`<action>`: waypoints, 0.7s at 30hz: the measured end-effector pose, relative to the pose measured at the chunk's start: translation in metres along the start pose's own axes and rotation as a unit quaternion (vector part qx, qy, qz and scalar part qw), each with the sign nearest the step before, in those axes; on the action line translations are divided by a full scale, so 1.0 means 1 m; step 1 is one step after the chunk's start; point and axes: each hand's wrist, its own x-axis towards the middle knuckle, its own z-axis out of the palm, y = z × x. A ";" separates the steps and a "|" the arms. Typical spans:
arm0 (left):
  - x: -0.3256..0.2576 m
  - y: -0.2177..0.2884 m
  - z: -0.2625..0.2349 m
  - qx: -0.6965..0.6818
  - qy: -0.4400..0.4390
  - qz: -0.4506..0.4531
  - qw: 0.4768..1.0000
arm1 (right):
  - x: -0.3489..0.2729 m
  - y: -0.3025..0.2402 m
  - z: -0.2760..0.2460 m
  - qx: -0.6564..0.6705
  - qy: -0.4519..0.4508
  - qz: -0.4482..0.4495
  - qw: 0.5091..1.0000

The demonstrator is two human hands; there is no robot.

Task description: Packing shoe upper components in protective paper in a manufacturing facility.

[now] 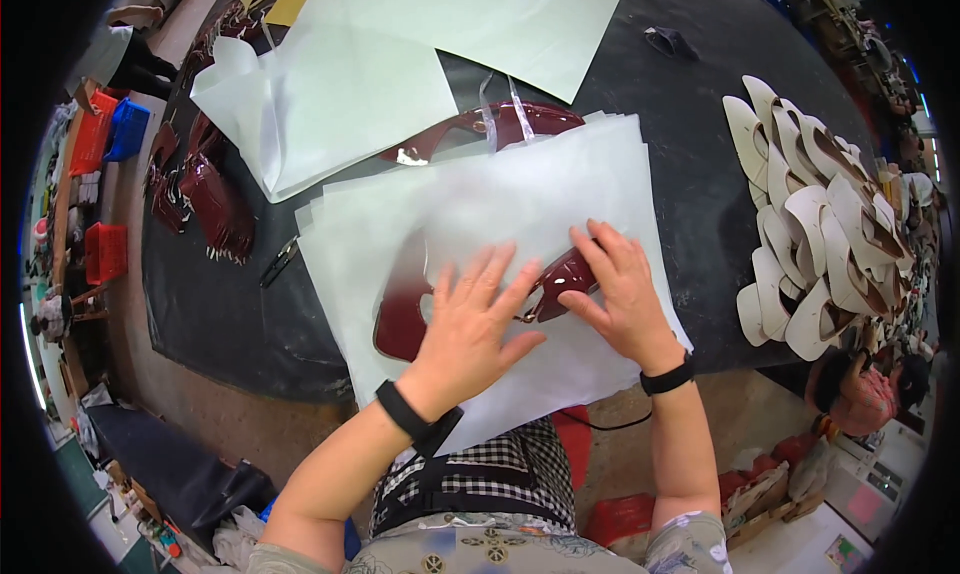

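A glossy dark red curved piece [402, 309], like a shoe upper cut from patent leather, lies on a stack of white translucent sheets [350, 214] in front of me. Part of its upper left looks hazy, as if under a sheet. My left hand [480, 319] rests over its middle with the fingers spread. At the piece's right end, my right hand [620, 292] lies with its fingers and thumb apart on the red surface. Just beyond the stack, another dark red piece [545, 119] shows between sheets, with clear strips [521, 109] across it.
More white sheets [370, 84] cover the far side of the black table [690, 204]. Dark red pieces [215, 204] are heaped at the left, near a slim black tool [280, 262]. Cream-coloured uppers [835, 234] pile up at the right. A dark scrap [670, 42] lies at the back.
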 end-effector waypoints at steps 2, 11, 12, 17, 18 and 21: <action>0.008 -0.013 0.026 0.045 -0.019 0.014 0.999 | -0.006 0.008 0.013 0.011 0.015 -0.007 1.000; 0.014 -0.033 0.025 -0.017 -0.080 0.003 0.997 | -0.014 0.008 0.032 0.033 -0.010 0.072 0.997; 0.015 -0.035 0.005 -0.075 -0.062 0.009 0.995 | -0.016 0.008 0.028 0.070 -0.034 0.093 0.993; 0.019 -0.154 -0.081 0.056 0.288 -0.197 0.936 | -0.022 0.011 -0.018 0.166 0.086 0.165 0.969; 0.018 -0.184 -0.091 0.107 0.344 -0.237 0.902 | -0.024 0.013 -0.021 0.187 0.102 0.195 0.957; 0.019 -0.248 -0.110 0.013 0.399 -0.322 0.859 | -0.030 0.019 -0.018 0.283 0.115 0.258 0.917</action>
